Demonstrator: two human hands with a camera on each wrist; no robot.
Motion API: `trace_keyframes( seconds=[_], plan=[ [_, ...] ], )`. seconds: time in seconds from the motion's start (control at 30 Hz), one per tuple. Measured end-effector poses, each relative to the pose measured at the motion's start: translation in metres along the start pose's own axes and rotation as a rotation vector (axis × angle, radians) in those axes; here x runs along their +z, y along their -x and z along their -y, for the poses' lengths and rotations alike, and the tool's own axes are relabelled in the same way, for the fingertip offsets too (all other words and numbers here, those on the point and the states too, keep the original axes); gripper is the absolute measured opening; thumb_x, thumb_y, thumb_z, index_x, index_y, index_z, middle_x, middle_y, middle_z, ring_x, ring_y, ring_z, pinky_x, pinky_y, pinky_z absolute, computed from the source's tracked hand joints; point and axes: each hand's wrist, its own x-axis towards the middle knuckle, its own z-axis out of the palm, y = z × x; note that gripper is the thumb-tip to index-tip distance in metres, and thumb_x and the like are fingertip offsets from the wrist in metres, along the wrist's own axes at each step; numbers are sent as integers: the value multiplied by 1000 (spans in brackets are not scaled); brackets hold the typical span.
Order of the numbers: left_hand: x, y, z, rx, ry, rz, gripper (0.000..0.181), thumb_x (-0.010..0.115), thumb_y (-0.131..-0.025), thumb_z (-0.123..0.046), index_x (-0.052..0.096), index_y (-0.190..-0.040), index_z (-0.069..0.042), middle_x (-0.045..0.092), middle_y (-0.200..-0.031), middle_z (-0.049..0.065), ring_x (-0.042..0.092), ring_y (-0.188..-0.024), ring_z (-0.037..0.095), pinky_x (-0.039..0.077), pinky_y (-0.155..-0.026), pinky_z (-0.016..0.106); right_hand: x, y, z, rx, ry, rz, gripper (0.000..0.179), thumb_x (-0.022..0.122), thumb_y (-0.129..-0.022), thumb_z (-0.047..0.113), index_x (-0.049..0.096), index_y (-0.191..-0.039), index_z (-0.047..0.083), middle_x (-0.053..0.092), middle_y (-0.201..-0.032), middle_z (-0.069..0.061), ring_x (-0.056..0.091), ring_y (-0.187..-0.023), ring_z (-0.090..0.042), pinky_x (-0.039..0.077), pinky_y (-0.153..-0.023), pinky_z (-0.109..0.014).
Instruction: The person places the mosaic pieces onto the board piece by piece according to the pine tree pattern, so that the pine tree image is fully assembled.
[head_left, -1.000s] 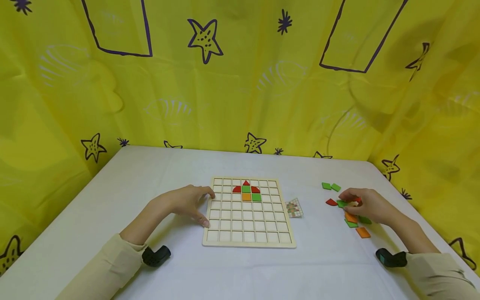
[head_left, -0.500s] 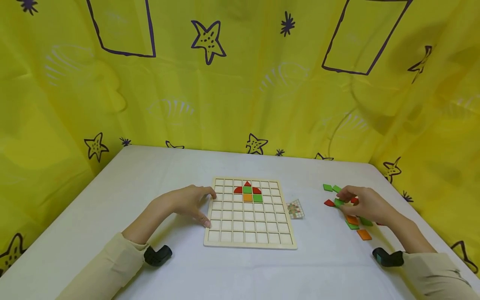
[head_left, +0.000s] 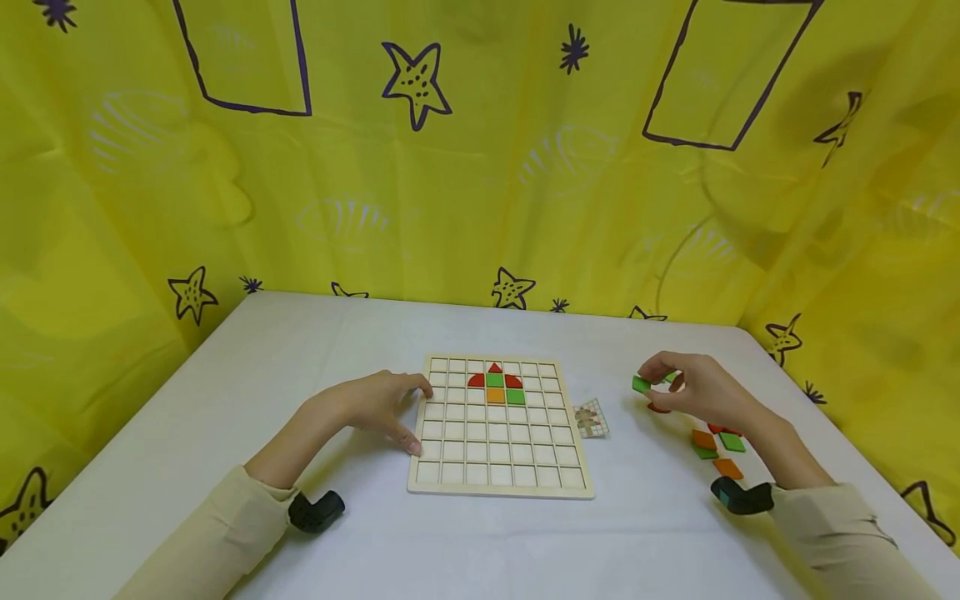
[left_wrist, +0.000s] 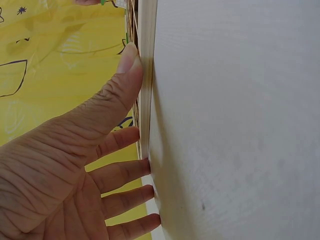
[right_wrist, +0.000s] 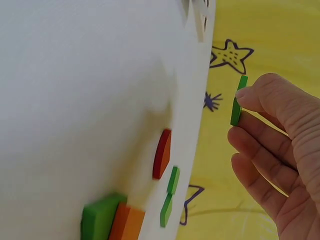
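Observation:
In the head view, my left hand (head_left: 373,406) rests at the left side of a wooden grid board (head_left: 480,455). Its thumb and fingertips touch the board's edge (left_wrist: 146,75) in the left wrist view, fingers fairly straight. My right hand (head_left: 699,390) pinches a green tile (right_wrist: 239,100) between thumb and fingers, raised above the table to the right of the board. Near the board's top sit a red triangle tile (head_left: 495,367), red rounded tiles (head_left: 476,381), an orange square tile (head_left: 496,395) and green square tiles (head_left: 516,397).
A small printed pattern card (head_left: 591,418) lies against the board's right edge. Loose orange tiles (head_left: 728,468), green tiles (head_left: 732,442) and a red tile (right_wrist: 162,154) lie about the right hand. A yellow curtain (head_left: 450,208) hangs behind the white table (head_left: 315,333).
My right hand has lifted a green tile from the loose pile and moved left and away from me with it, uncovering several tiles. My left hand keeps its place at the board.

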Motion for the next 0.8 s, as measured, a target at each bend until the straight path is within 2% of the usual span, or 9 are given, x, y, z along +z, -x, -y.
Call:
trace_keyframes(
  seconds=[0.3,0.8],
  plan=[
    [1,-2,1,-4,-2,1,71,93,-71,-45,58,-128,-21,60,-131,11,55,-117,28,45,-101,52,10,-19,15,-23,-35,-8,22,80,-86,4,71,-105,7,72,-97,1,66,-93,-26,55,-81,-32],
    [0,1,-4,-17,-7,0,70,93,-70,-44,57,-126,-22,61,-127,9,55,-114,28,45,-99,51,25,-45,37,-151,-122,-27,22,81,-84,0,72,-102,8,73,-97,2,67,-92,-32,54,-77,-33]
  ],
)
